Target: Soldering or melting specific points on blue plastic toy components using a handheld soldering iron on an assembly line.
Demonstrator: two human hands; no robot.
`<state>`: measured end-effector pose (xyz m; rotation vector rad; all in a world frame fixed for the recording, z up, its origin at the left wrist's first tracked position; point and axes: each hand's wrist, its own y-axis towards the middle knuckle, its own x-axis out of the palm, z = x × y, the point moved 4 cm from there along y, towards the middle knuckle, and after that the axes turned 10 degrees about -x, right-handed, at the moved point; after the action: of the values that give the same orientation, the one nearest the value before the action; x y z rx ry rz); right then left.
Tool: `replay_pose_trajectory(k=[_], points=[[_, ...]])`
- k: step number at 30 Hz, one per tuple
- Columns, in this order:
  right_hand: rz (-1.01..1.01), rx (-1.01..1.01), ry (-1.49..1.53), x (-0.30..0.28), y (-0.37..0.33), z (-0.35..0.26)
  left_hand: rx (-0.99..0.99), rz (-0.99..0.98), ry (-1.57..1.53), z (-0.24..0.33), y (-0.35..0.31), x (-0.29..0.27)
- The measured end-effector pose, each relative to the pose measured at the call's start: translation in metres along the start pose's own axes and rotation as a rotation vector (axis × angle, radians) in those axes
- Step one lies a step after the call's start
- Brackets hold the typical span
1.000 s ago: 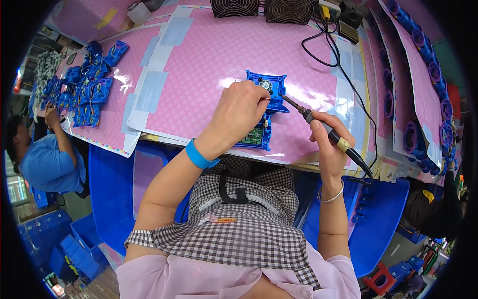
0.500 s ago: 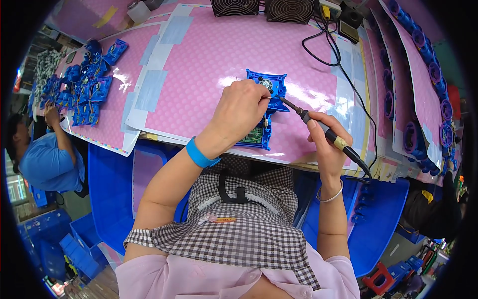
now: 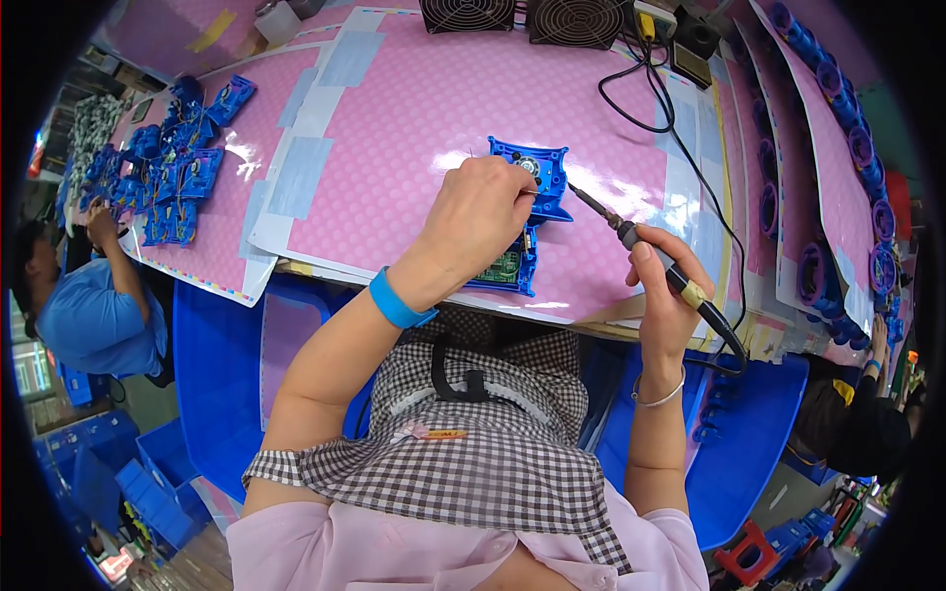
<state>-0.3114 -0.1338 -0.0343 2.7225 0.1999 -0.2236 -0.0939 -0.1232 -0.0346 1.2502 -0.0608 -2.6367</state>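
Note:
An opened blue plastic housing (image 3: 555, 202) lies on the pink-covered table, with a round part in its far half. A green circuit board (image 3: 506, 267) sits in the near half, partly under my left wrist. My left hand (image 3: 480, 209) is closed over the housing, thumb and fingers pinching a thin wire (image 3: 529, 192); most of the wire is hidden. In my right hand (image 3: 667, 278) is a soldering iron (image 3: 641, 246), held like a pen. Its tip stands just right of the housing, apart from it, and its black cable hangs from the handle's rear end.
Two black fans (image 3: 576, 22) stand at the table's far edge. A black cable (image 3: 680, 133) loops down the right side. Several blue housings (image 3: 182, 177) are heaped at left, near a co-worker in a blue shirt (image 3: 97, 317). Blue bins (image 3: 229, 379) flank my lap.
My right hand has drawn the soldering iron back to the right, lifting its tip off the area by my left fingers. My left hand stays in place.

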Motion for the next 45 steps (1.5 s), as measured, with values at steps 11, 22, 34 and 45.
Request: replay_pose_trajectory(k=[11,22,34,45], points=[[0.03,-0.021,0.036,0.001,0.002,0.0,-0.011,-0.007,-0.015,0.001,0.001,-0.001],[0.048,-0.01,0.128,0.002,0.002,-0.001,-0.258,0.301,-0.341,-0.027,-0.032,-0.048],[-0.129,-0.159,-0.022,0.026,0.006,-0.002,-0.118,0.212,-0.235,-0.022,-0.013,-0.015],[-0.077,-0.085,0.013,0.034,0.008,0.001,-0.061,0.183,-0.127,-0.016,-0.012,-0.009]])
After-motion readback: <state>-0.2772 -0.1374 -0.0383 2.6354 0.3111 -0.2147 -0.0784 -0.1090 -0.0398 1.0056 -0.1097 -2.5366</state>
